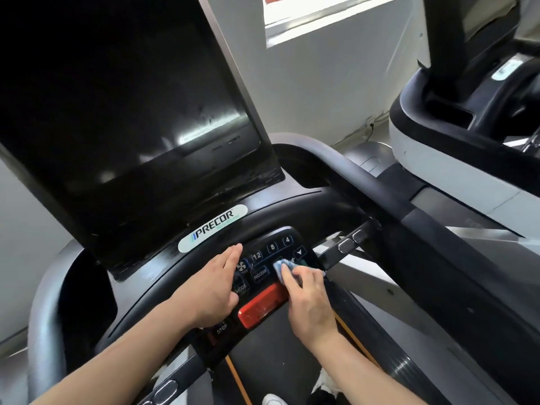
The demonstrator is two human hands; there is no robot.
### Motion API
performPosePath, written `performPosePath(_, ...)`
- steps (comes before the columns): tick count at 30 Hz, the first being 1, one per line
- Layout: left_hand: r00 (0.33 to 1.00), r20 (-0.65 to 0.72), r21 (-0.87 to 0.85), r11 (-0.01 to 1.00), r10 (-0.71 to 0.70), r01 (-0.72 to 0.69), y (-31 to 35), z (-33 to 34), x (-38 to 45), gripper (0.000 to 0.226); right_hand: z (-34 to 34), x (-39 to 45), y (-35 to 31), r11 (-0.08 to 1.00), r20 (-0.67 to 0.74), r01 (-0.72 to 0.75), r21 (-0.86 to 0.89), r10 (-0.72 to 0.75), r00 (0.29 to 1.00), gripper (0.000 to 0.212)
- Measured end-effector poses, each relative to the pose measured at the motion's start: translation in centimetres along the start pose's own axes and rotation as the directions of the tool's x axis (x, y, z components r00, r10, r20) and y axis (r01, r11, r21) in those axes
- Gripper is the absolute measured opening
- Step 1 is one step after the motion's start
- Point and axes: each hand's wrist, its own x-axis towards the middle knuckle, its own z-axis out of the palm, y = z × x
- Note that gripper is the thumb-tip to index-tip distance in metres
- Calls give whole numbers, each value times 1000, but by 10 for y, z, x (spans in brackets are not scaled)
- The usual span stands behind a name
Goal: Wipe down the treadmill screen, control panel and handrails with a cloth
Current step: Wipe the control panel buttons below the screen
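From the head view, the right hand (pixel 311 299) has its fingers curled over a small crumpled blue cloth (pixel 281 266), pinching it down onto the glossy black control panel (pixel 274 258) just beside the PROGRAM key, while the left hand (pixel 214 290) lies flat on the panel's left side, fingers straight and together, holding nothing, its fingertips reaching towards the white oval Precor badge (pixel 212 228). The cloth sits between the PROGRAM key and the down-arrow key, just above the big red stop bar (pixel 263 302). This looks like the panel stage of the job, and to do it well I'd keep the pressure light so no key fires, work the wad round each raised button edge rather than over the tops only, and shift that resting left hand so the keys beneath it get their turn. The large dark tilted screen (pixel 125 112) shows streaks and specks low on its right side, so it may want another pass. Count time: one cloth, one screen, one red bar, three numbered keys readable as 12, 8 and 4, two hands, and two curved grey-and-black handrails, left (pixel 49 302) and right (pixel 388 197). A second grey machine (pixel 455 147) stands off to the right, well apart.
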Motion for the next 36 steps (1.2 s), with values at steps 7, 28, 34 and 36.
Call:
performPosePath(7,1000,-10,-14,1000,-2,2,2,0,1,99,-3,-1,7,1000,-1,17,16,-17,1000,52)
performPosePath(28,1000,-3,-38,999,-5,5,5,-4,-4,97,-11,-12,26,987,8,-158,38,158,987,72)
performPosePath(34,1000,7,-37,999,-1,1,6,-6,-4,97,-8,-15,20,971,0,-236,22,236,972,72)
performPosePath(36,1000,8,-45,999,-1,2,6,-6,-5,97,-6,-25,13,996,36,-90,-4,90,995,73)
